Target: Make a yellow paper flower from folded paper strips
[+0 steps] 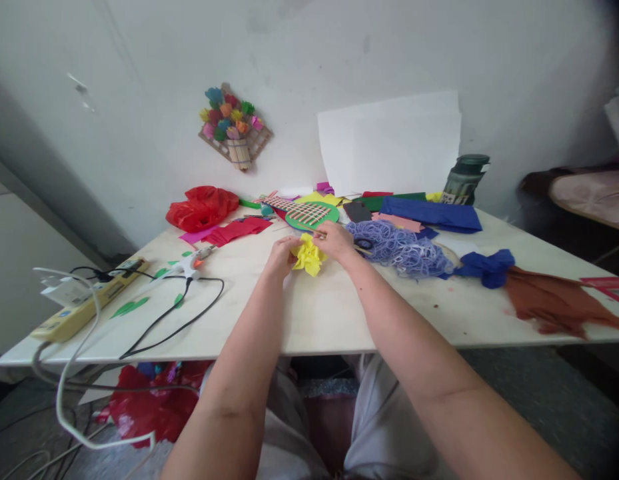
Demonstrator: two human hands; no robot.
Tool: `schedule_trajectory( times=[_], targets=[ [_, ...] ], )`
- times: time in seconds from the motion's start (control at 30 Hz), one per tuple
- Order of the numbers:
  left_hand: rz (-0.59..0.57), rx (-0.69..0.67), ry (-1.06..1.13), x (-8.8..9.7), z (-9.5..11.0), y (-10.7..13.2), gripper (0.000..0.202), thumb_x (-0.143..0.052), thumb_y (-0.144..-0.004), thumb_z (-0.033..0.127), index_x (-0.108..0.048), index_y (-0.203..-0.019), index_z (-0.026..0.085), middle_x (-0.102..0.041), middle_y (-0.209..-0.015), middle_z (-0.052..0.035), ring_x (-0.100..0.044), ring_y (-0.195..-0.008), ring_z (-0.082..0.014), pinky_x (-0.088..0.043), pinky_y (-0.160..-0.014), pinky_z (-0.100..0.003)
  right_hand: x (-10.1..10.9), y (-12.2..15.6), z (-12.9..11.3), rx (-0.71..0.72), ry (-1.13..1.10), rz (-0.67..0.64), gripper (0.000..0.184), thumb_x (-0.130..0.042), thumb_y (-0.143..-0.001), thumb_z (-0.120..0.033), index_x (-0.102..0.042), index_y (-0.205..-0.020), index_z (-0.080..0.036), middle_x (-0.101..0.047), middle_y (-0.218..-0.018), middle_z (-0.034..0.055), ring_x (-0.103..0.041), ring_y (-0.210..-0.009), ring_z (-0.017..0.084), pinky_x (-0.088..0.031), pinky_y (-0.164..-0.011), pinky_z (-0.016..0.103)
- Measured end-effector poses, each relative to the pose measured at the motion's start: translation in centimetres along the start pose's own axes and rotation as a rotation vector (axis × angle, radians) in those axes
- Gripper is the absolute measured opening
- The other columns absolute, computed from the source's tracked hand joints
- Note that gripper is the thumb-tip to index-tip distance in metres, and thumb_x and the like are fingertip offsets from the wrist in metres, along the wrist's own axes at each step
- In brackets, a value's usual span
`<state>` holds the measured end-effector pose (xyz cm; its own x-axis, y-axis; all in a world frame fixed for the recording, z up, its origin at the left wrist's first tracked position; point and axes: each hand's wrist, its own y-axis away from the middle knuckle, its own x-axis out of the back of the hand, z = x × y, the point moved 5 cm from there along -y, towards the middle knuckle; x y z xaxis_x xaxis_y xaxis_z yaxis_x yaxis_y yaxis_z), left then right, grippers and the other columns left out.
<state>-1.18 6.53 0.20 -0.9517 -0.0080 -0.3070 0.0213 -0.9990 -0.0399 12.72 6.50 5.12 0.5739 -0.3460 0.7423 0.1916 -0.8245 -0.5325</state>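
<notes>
A crumpled yellow paper flower (308,259) sits between my two hands just above the white table (319,313). My left hand (280,255) is closed on its left side. My right hand (335,241) pinches its upper right edge, fingers pressed together. Just behind my hands lies a green disc with a woven pink-and-white lattice (309,214). A heap of purple-blue string (402,249) lies right of my right hand, with black scissors (363,246) beside it.
A glue gun (192,264) with a black cord and a yellow power strip (82,303) lie at the left. Red paper (238,231), a red bag (202,207), blue (432,215) and brown (554,303) paper and a bottle (466,179) surround the work. A paper bouquet (233,125) hangs on the wall.
</notes>
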Motion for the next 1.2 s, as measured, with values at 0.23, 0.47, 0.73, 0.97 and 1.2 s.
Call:
schedule_trajectory(
  times=[0.23,0.47,0.73,0.97,1.2],
  targets=[
    [0.064,-0.007,-0.093,0.6,-0.1,-0.1,0.017,-0.065,-0.050,0.022,-0.053,-0.059,0.014,-0.051,-0.051,0.0021,-0.049,-0.046,-0.0096,-0.037,-0.042,-0.021,-0.2,-0.3,0.3,0.028,-0.082,-0.062,0.032,-0.035,-0.085,-0.039,-0.062,-0.086,-0.021,-0.055,-0.101,0.0039,-0.053,-0.081,0.014,-0.038,-0.066,0.025],
    [0.103,-0.026,-0.194,1.0,0.1,-0.1,0.021,-0.066,-0.050,0.027,-0.056,-0.063,0.014,-0.053,-0.053,0.0010,-0.048,-0.045,-0.0092,-0.034,-0.041,-0.020,-0.3,-0.4,0.1,0.221,-0.063,-0.008,0.025,-0.044,-0.083,-0.036,-0.063,-0.081,-0.019,-0.057,-0.095,0.0037,-0.053,-0.080,0.013,-0.036,-0.063,0.023],
    [0.108,-0.114,-0.284,0.6,0.7,0.3,0.018,-0.065,-0.050,0.026,-0.058,-0.063,0.014,-0.055,-0.054,0.0015,-0.048,-0.047,-0.0090,-0.035,-0.043,-0.019,0.2,-0.2,0.8,0.110,0.042,-0.063,0.027,-0.044,-0.082,-0.041,-0.064,-0.088,-0.024,-0.066,-0.078,0.0012,-0.057,-0.074,0.016,-0.035,-0.061,0.024],
    [0.037,-0.143,-0.287,0.3,0.8,0.4,0.017,-0.065,-0.051,0.026,-0.057,-0.061,0.014,-0.053,-0.053,0.0022,-0.046,-0.046,-0.0080,-0.034,-0.042,-0.018,0.2,-0.5,0.9,0.164,-0.019,-0.052,0.026,-0.049,-0.081,-0.033,-0.064,-0.100,-0.026,-0.062,-0.099,0.0025,-0.056,-0.084,0.015,-0.039,-0.068,0.025],
    [-0.021,-0.141,-0.315,-0.1,0.8,0.5,0.016,-0.065,-0.052,0.026,-0.059,-0.062,0.014,-0.054,-0.054,0.0020,-0.047,-0.046,-0.0085,-0.034,-0.043,-0.019,-0.1,-0.5,1.1,0.182,-0.024,-0.111,0.025,-0.049,-0.081,-0.036,-0.065,-0.099,-0.030,-0.060,-0.096,0.0019,-0.054,-0.085,0.015,-0.039,-0.069,0.025]
  ],
)
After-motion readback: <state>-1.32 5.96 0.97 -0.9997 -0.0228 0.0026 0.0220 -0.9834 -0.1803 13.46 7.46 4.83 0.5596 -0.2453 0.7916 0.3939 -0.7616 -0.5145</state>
